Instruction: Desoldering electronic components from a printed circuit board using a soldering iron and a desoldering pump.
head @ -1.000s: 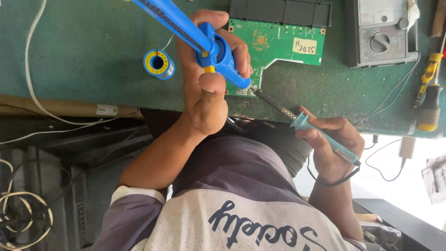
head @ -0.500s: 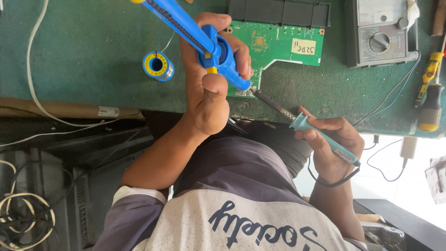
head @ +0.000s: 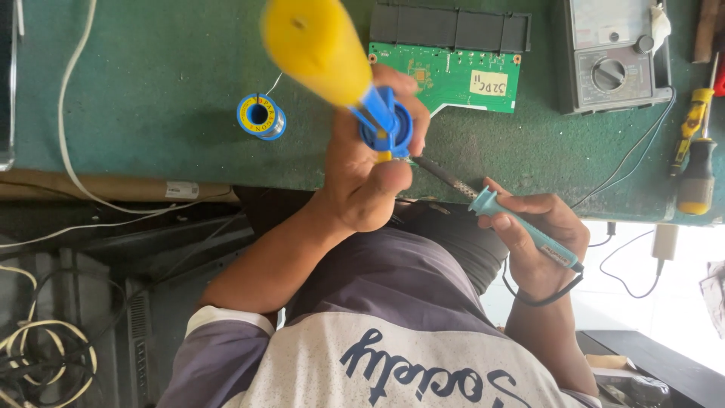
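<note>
My left hand (head: 366,189) grips a blue desoldering pump (head: 381,121) whose yellow plunger end (head: 317,45) points up toward the camera, blurred. Its nozzle sits at the near edge of a green circuit board (head: 461,79) on the green mat (head: 166,75). My right hand (head: 540,242) holds a teal-handled soldering iron (head: 521,223). The iron's dark tip reaches left to just beside the pump nozzle, at the board's edge. My left fingers hide the spot where the two tools meet.
A blue and yellow solder spool (head: 260,115) lies left of the pump. A black slotted part (head: 449,26) sits behind the board. A grey analogue multimeter (head: 612,53) is at the back right, yellow and black screwdrivers (head: 696,162) at the far right. A white cable (head: 72,113) crosses the left.
The pump has tilted up toward the camera, so its yellow end now fills the upper middle. My right hand and the iron have stayed in place.
</note>
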